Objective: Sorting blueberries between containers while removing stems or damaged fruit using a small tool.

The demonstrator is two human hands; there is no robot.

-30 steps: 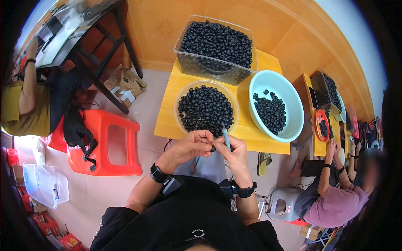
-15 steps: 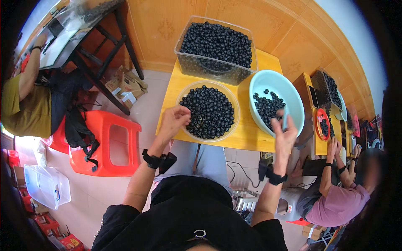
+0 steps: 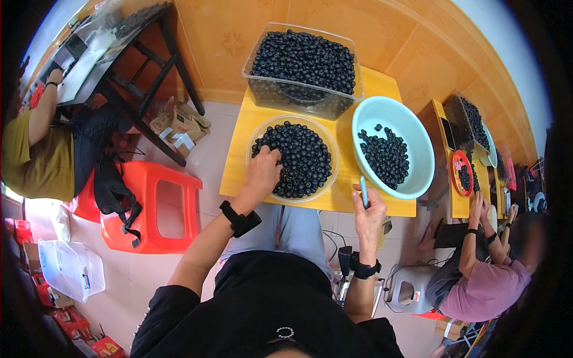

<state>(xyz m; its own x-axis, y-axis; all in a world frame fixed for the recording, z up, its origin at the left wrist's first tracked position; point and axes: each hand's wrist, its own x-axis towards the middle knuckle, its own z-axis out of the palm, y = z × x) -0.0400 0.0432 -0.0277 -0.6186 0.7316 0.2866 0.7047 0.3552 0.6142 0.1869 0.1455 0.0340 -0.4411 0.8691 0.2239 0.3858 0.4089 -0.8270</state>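
A shallow round clear tray [image 3: 253,128] heaped with black beads [image 3: 304,161] stands at the front of the yellow table. My left hand [image 3: 261,176] is over the tray's left side, its fingers curled down among the beads; their tips are partly hidden. In my right hand [image 3: 371,216], closed at the table's front edge, a slim light-blue pen-like tool [image 3: 363,190] points upward. Just beyond that hand is a pale turquoise basin [image 3: 421,137] with more black beads [image 3: 385,156] on its bottom. My right hand is apart from the beads in the basin.
A big clear bin [image 3: 301,100] full of black beads stands at the back of the yellow table [image 3: 239,170]. Red stools [image 3: 149,238] are on the left, beside a person in an olive shirt [image 3: 45,155]. On the right, a person in a pink shirt [image 3: 486,289] works at another table.
My left hand has moved right and down into the beads. My right hand has drawn back from over the basin to the table's front edge, still holding the light-blue tool.
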